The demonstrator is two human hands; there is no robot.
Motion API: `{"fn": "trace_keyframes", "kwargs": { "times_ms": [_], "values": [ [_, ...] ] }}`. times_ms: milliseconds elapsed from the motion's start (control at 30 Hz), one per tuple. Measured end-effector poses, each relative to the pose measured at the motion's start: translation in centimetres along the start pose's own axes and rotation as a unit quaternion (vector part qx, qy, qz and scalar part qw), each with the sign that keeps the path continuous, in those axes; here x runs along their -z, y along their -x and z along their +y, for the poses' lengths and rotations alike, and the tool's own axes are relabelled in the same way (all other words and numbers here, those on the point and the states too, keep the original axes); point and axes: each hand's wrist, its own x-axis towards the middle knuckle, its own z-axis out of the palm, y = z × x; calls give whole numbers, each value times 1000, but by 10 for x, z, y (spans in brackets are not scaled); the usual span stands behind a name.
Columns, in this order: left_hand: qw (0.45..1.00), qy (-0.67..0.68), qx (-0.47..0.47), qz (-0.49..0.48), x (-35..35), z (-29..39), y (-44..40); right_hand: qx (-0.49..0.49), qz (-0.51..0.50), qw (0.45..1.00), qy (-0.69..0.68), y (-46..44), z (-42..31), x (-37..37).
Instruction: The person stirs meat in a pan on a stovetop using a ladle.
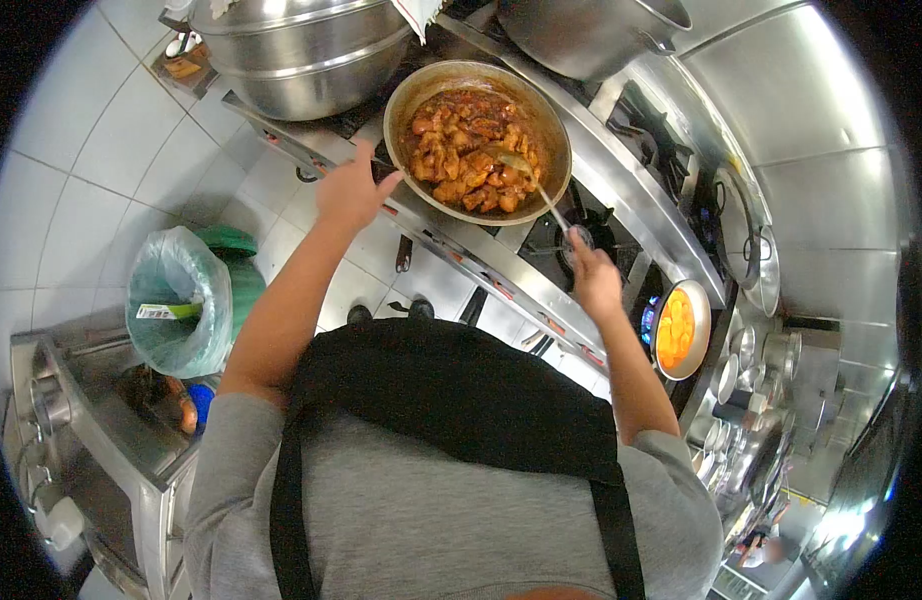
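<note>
A wide metal pan (401, 110) on the stove holds browned pieces in a dark red sauce (471, 150). My right hand (594, 272) is closed round the handle of a metal spoon (553, 208), whose bowl rests among the pieces at the pan's right side. Near the pan's left rim is my left hand (356, 190), its fingers apart and nothing in it. Whether it touches the rim, I cannot tell.
A big steel pot (301, 60) stands left of the pan, another (591, 35) behind it. A small pan (703, 330) with orange pieces sits over a flame at right. A lined bin (181, 290) stands at left; a person (766, 545) is far off at lower right.
</note>
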Motion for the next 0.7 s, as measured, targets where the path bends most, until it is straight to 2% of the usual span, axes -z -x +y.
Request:
{"fn": "trace_keyframes", "kwargs": {
  "times_ms": [67, 167, 267, 433, 533, 700],
  "values": [
    [1000, 0, -18, -4, 2, 5, -6, -6, 37, 999, -7, 2, -20, 46],
    [999, 4, -33, -3, 3, -2, 13, -53, -41, 998, 12, 40, -45, 85],
    [998, 6, -64, 3, 0, -6, 5, -69, -97, 991, 59, 44, -65, 70],
    [993, 49, -103, -11, -4, -13, 9, -94, -27, 992, 83, -4, -79, -20],
    [994, 46, -94, -29, 0, -9, 13, -122, -38, 990, 66, -34, -86, -22],
    [996, 30, -72, -33, 2, -5, 14, -106, -65, 991, 52, -19, -84, -3]
  ]
}}
